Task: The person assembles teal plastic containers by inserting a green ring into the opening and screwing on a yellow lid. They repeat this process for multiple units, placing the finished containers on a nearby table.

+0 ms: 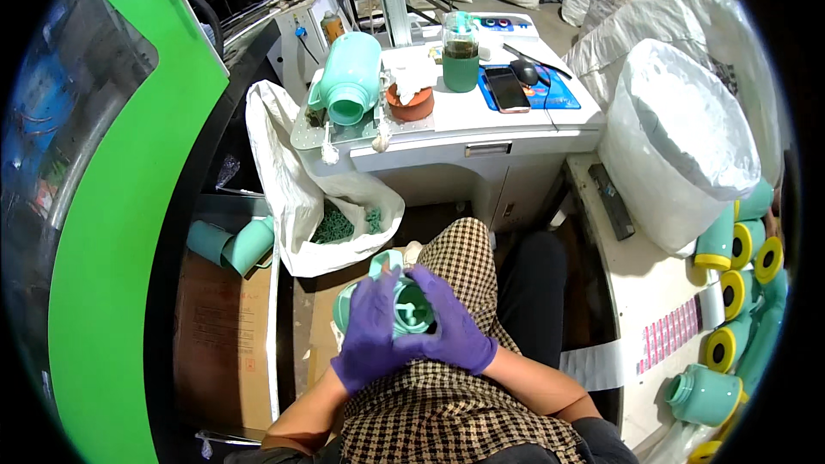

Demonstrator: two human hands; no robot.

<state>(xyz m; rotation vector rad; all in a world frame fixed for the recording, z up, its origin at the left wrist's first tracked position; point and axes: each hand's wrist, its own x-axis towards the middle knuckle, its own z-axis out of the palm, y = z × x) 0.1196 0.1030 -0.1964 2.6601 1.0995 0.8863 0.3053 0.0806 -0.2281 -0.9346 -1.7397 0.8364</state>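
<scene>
Both my hands wear purple gloves and are over my lap. My left hand (pixel 375 337) curls round the left side of a mint-green plastic jug (pixel 412 316), and my right hand (pixel 449 326) grips its right side. The round mouth faces up at me, and a pale green piece shows inside it. A part like a handle sticks out beyond my left fingertips. My fingers and palms hide much of the jug's body.
Ahead, a white desk (pixel 537 120) bears another green jug (pixel 351 77), a glass bottle (pixel 461 60) and a phone (pixel 505 88). A white sack (pixel 288 198) with green scraps stands left of my knees. Several yellow-based jugs (pixel 705 395) lie at right, by a lined bin (pixel 679 137).
</scene>
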